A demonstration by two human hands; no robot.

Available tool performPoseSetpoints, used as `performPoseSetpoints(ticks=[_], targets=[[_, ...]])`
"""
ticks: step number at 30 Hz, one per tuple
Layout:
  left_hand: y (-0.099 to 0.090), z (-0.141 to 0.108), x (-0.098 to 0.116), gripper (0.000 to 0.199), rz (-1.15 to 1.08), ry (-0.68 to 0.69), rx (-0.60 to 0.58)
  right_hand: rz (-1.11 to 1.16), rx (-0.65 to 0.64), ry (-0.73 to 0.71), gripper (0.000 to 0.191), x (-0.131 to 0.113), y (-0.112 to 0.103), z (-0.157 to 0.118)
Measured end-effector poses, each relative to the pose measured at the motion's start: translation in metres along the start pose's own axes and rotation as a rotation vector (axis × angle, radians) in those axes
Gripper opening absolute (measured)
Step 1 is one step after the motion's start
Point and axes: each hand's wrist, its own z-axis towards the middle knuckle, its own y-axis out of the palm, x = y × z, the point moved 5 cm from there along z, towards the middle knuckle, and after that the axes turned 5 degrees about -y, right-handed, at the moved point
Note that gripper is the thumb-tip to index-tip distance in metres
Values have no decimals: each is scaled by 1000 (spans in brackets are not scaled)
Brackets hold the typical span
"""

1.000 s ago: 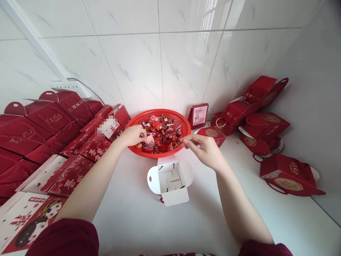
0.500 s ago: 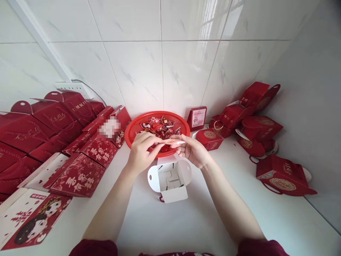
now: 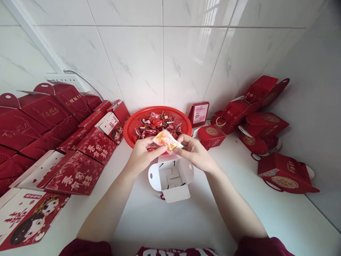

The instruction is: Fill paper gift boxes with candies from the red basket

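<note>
My two hands, left [image 3: 141,153] and right [image 3: 197,153], pinch one small shiny packet [image 3: 167,140], fingers closed on its ends. It is above the near edge of one red basket [image 3: 127,129] of sweets [image 3: 157,123]. One open box [image 3: 173,176], white inside, sits just this side, flaps spread out. The white table [image 3: 154,227] has room nearer me. One pink card [image 3: 200,113] stands right of the basket. Red boxes [image 3: 77,174] crowd the left, more [image 3: 287,174] the right; I can't count them all.
</note>
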Motion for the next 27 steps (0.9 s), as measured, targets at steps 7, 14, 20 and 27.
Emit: performPoseSetpoints(ticks=[7, 14, 20, 27], targets=[[-6, 2, 3, 14, -16, 64, -10, -221, -217, -8, 23, -4, 10, -2], [-1, -1, 8, 18, 117, 78, -44, -170, -80, -45, 26, 0, 4, 1], [-2, 0, 9, 14, 188, 101, -26, -33, -29, -39, 30, 4, 8, 1], [2, -2, 11, 10, 268, 143, 16, 28, 109, 28, 21, 16, 10, 1]])
